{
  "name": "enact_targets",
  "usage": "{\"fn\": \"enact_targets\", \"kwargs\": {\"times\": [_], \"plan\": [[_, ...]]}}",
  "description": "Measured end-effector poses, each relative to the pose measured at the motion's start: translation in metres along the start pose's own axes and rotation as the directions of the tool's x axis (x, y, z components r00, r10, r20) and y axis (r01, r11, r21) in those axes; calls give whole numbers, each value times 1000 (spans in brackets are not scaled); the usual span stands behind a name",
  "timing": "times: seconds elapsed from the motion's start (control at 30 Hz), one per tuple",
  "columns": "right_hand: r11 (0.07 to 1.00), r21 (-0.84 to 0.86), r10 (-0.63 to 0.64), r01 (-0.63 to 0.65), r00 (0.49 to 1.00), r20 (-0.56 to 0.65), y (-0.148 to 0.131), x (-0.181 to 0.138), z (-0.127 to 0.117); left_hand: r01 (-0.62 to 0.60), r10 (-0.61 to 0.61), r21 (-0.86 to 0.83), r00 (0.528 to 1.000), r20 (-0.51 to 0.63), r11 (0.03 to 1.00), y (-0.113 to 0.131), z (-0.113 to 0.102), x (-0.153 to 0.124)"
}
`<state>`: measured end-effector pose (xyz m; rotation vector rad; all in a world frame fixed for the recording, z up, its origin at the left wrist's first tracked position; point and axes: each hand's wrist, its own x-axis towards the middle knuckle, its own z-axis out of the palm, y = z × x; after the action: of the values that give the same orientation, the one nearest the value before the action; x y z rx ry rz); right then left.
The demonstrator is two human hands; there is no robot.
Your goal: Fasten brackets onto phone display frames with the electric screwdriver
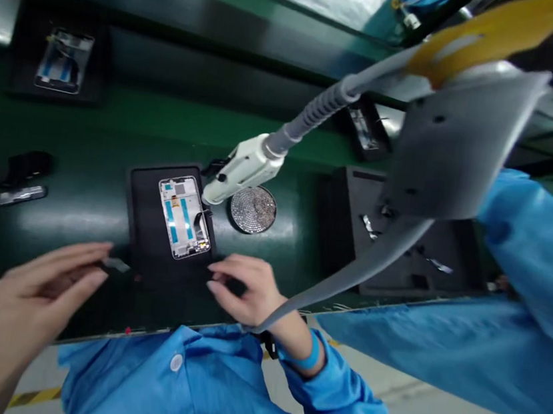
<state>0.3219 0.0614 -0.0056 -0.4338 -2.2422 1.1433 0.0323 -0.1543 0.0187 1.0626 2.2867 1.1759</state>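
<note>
An opened phone body with blue strips lies face up in a black tray in front of me. My left hand is left of the tray's near corner. Its thumb and fingertips are closed around the end of a small translucent film piece, which sticks out toward the tray. My right hand is at the tray's near right corner, thumb and forefinger a little apart, with nothing visible between them. A blue band circles that wrist.
A white nozzle on a grey flexible arm hangs beside the phone, over a round studded dish. Another phone tray stands back left. A dark bin with small parts is at right, near a co-worker's blue sleeve.
</note>
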Motion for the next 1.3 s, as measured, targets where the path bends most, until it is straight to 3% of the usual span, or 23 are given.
{"fn": "enact_targets", "kwargs": {"times": [0.1,0.17,0.27,0.33,0.47,0.63,0.7,0.77,0.87,1.03,1.2,1.3], "plan": [[988,-95,115,-124,989,-91,3,-9,31,4,5,-91,996,91,996,13,28,-9],[980,-111,151,-166,980,-132,6,-13,44,51,-44,-98,997,69,994,8,38,-6],[990,-13,137,-138,988,-65,5,-11,49,163,-164,-91,986,-6,982,-4,42,0],[991,78,117,-113,992,-46,2,-3,48,177,-180,-114,983,-18,978,-5,41,1],[970,222,89,-97,995,45,-4,17,41,33,-11,-172,992,128,985,9,44,1],[997,68,12,-18,995,94,2,32,28,-222,238,-94,943,233,970,25,64,11],[999,-3,42,-42,991,128,7,33,22,-378,380,-55,897,227,924,24,74,18],[996,-61,74,-66,986,151,11,32,17,-542,521,20,817,249,840,21,82,24],[996,-71,64,-50,975,211,15,28,13,-693,616,151,703,356,705,14,85,31],[994,-83,82,-67,975,204,18,24,6,-721,595,201,671,441,663,6,71,41],[997,-4,76,-78,952,295,16,28,-4,-695,558,237,699,448,679,10,72,47],[999,-24,41,-36,960,276,15,32,-2,-641,541,155,733,412,752,17,73,50]]}}
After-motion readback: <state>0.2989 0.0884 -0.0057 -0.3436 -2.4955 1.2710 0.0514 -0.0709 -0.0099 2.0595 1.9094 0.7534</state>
